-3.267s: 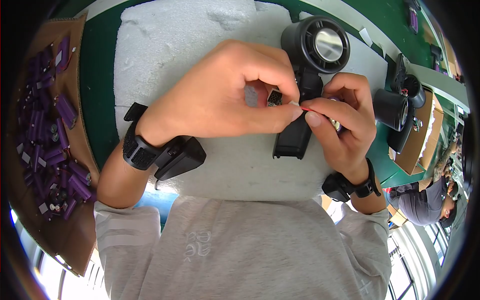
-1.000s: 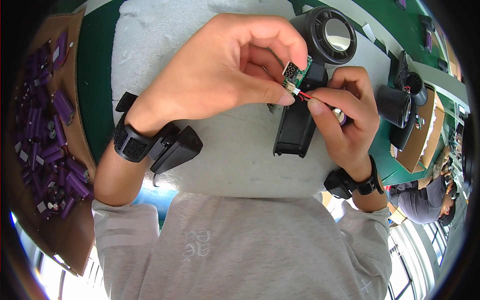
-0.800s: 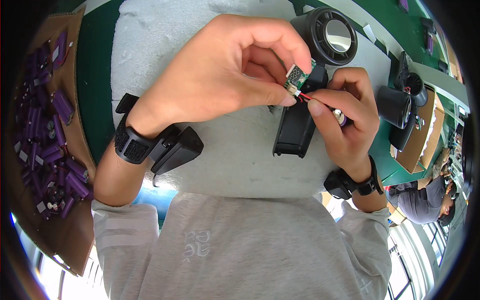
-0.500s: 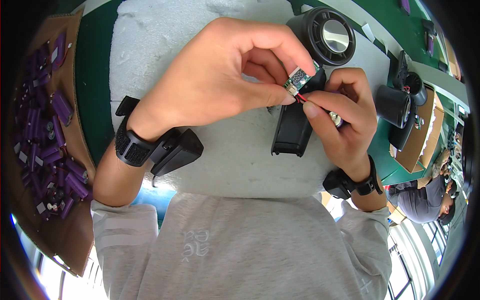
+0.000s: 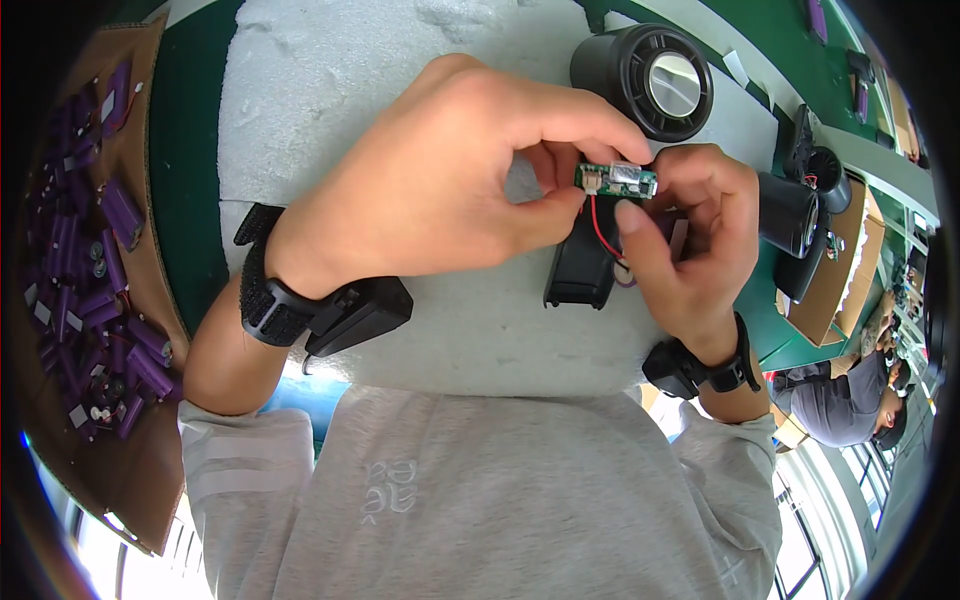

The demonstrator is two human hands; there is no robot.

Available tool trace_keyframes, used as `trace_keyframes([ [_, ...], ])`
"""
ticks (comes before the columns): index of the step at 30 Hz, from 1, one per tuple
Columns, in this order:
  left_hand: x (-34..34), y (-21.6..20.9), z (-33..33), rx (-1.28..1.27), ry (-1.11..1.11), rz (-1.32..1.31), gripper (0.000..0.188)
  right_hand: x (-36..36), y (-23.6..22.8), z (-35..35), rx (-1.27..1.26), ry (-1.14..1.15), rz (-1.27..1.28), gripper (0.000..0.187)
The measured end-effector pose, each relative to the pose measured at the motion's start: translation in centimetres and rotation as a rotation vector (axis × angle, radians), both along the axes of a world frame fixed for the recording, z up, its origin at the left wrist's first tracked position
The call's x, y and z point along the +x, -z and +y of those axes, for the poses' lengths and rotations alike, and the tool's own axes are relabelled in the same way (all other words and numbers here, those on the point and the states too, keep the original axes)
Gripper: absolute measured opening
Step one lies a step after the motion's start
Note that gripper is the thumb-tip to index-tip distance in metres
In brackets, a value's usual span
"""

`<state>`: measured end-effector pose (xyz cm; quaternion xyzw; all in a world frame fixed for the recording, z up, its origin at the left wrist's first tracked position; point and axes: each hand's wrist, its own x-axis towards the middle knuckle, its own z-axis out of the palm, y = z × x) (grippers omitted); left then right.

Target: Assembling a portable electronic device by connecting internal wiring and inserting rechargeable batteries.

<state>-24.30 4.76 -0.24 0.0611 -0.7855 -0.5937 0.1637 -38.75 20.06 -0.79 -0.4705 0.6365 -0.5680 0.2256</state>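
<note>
A small green circuit board (image 5: 612,181) is held up between my hands, its component side with a white connector showing. My left hand (image 5: 450,170) is closed on it, with the thumb at its left end and the index fingertip along its upper edge. A red wire (image 5: 603,232) curves down from the connector toward my right hand (image 5: 708,240). That hand's fingers are curled, mostly hiding a purple battery cell (image 5: 625,274); its fingertips are by the board's right end. Beneath the hands, a black plastic housing (image 5: 578,272) joins a round black fan head (image 5: 610,65).
White foam (image 5: 450,340) covers the green work surface in front of me. A cardboard box (image 5: 165,250) of purple battery cells (image 5: 122,215) stands at left. More black fan units (image 5: 790,215) and a cardboard box (image 5: 850,265) sit at right, with another person (image 5: 845,405) beyond.
The board has turned from slanted to nearly level and shows a different face. My right fingers have moved off the wire near the connector, and the red wire now hangs in a visible curve.
</note>
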Motion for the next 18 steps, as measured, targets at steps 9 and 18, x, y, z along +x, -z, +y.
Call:
trace_keyframes([
  [9, -0.1, 0.2, 0.1, -0.006, -0.048, 0.025, 0.038, -0.8, -0.1, 0.1, 0.084, -0.041, 0.211, 0.034],
  [18, 0.0, -0.3, 0.5, 0.135, -0.077, -0.054, 0.033, -1.1, -0.1, 0.2, 0.123, -0.106, 0.236, 0.034],
])
